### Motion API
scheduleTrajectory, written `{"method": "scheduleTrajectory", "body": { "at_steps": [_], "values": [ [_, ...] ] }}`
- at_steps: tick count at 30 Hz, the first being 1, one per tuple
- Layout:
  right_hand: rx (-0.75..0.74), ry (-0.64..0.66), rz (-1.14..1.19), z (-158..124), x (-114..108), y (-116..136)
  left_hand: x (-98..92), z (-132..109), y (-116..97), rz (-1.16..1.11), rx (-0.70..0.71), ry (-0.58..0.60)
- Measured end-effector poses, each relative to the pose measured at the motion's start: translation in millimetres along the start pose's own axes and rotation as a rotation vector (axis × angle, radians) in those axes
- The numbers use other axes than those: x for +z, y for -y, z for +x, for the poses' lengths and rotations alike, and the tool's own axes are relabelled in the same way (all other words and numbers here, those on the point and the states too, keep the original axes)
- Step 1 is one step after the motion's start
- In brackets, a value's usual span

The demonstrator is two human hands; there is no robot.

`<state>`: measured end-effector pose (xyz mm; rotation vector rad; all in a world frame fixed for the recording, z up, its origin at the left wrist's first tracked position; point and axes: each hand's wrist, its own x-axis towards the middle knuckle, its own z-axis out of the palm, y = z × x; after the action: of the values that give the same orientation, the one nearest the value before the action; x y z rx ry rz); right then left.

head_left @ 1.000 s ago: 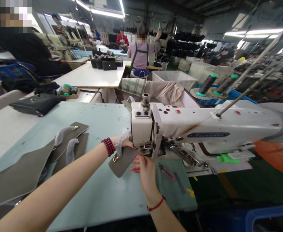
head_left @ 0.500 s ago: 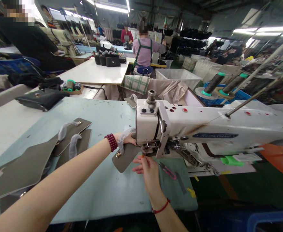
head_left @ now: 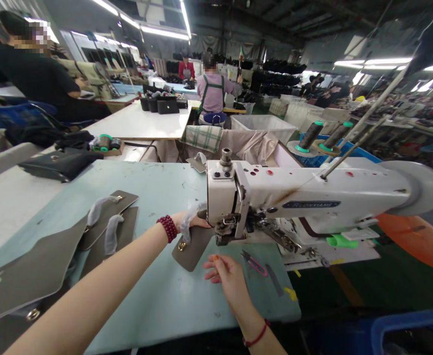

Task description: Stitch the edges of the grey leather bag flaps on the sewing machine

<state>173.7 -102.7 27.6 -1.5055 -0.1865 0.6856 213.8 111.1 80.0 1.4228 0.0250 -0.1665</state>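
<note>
- The left hand (head_left: 191, 221) reaches in just left of the sewing machine (head_left: 312, 197) head, its fingers closed around the far end of a grey leather flap (head_left: 192, 246) and the clear plastic wrap on it; the fingertips are partly hidden behind the machine head.
- The grey leather flap lies flat on the pale green table (head_left: 157, 296), one end tucked under the machine's foot, the other pointing away to the left and toward the person, with a small brass fitting showing near that end.
- The right hand (head_left: 227, 275) rests on the table in front of the machine head, just clear of the flap, fingers loosely curled and half open, holding nothing.
- One pair of pink-handled thread snips (head_left: 253, 263) lies on the table just right of that hand, below the machine arm.
- Far left of the machine, I count three more grey leather panels (head_left: 35, 268) overlapping in a stack, two of them with plastic-wrapped fittings.
- Two thread cones (head_left: 322, 135) with green bases stand behind the machine arm.
- One black bag (head_left: 59, 163) sits at the table's far left edge.
- A worker in a green apron (head_left: 212, 93) stands well beyond the machine, back turned.
</note>
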Motion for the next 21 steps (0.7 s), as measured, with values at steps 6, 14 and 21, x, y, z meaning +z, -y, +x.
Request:
{"method": "scheduleTrajectory", "body": {
  "at_steps": [6,14,21],
  "values": [
    [-0.026,0.000,-0.040,15.1,-18.1,-3.7,27.9,-34.4,45.7,-0.278,-0.138,-0.210],
    [-0.062,0.016,-0.089,30.3,-17.6,2.4,44.8,-44.7,55.4,-0.492,-0.172,-0.309],
    [-0.108,0.000,-0.131,31.0,-12.9,3.7,49.8,-42.8,40.5,-0.521,-0.178,-0.285]
  ]
}}
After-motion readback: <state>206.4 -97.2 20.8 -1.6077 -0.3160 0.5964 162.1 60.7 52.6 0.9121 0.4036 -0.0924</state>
